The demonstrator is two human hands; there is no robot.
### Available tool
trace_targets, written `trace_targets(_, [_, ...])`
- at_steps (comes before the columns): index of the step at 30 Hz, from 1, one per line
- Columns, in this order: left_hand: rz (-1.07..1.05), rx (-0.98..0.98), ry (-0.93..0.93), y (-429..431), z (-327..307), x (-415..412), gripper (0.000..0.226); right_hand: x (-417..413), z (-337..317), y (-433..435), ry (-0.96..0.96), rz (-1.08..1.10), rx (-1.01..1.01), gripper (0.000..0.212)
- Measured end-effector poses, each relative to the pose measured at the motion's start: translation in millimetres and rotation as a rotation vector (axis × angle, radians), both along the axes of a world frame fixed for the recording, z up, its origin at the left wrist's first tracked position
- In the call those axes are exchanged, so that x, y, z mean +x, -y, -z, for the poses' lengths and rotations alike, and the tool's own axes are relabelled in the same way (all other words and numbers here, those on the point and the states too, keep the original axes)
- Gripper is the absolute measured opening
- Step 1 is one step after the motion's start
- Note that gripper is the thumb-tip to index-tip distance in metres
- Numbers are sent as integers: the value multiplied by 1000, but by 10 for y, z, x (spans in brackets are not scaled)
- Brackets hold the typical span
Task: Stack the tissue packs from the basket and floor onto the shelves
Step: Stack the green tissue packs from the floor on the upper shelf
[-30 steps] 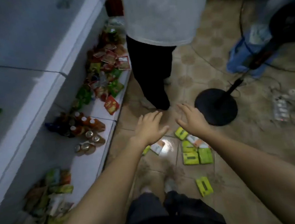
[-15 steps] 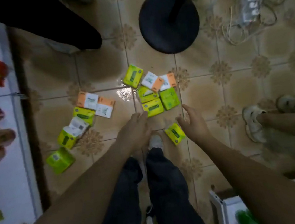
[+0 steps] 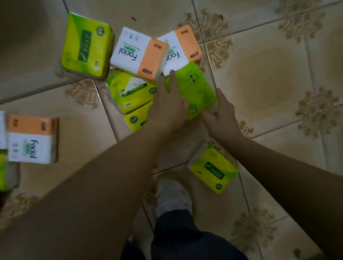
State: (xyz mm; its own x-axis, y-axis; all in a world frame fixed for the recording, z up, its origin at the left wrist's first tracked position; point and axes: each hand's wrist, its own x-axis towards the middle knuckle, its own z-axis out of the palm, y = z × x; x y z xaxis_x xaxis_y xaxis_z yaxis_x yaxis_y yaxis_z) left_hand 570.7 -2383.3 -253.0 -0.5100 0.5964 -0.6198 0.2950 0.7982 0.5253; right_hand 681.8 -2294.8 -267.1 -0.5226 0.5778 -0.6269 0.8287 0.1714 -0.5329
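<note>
So the green tissue pack [image 3: 198, 88] is lying flat on the tiled floor [image 3: 267, 76], pretty much sandwiched by both hands. The left hand [image 3: 167, 109] is laid over its left side with fingers straight and nothing gripped, while the right hand [image 3: 221, 116] is wrapped round the near right corner, thumb run up the right edge and fingers curled at the near edge. Just past the left fingertips two white-and-orange packs [image 3: 136, 52] are overlapped, more green packs [image 3: 132, 91] are tucked left of and partly under the left hand, and a loose green pack [image 3: 213, 169] is seen beneath the right wrist.
</note>
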Motion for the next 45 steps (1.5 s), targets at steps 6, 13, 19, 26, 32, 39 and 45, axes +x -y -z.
trace_targets(6, [-71, -43, 112, -164, 221, -114, 78, -153, 194, -102, -38, 300, -150, 66])
trace_targets(13, [-341, 132, 254, 143, -670, 64, 45, -21, -798, 62, 22, 379, -97, 77])
trace_targets(19, [-915, 203, 491, 770, -2353, 41, 23, -254, -2528, 656, 21, 139, -65, 63])
trace_targets(26, [-1164, 210, 563, 1737, -4406, 115, 39, -388, -4546, 1399, -72, -101, -318, 59])
trace_targets(32, [-1509, 317, 400, 2551, -5516, 200, 20, -821, -5704, 1959, -150, -533, -431, 75])
trace_targets(39, [-1772, 632, 20, 3493, -6901, 42, 31, -1549, -7134, 2911, -397, -969, -462, 68])
trace_targets(45, [-1752, 764, -547, 4568, -8283, 81, 51, -1895, -8522, 4147, -768, -1292, -410, 63])
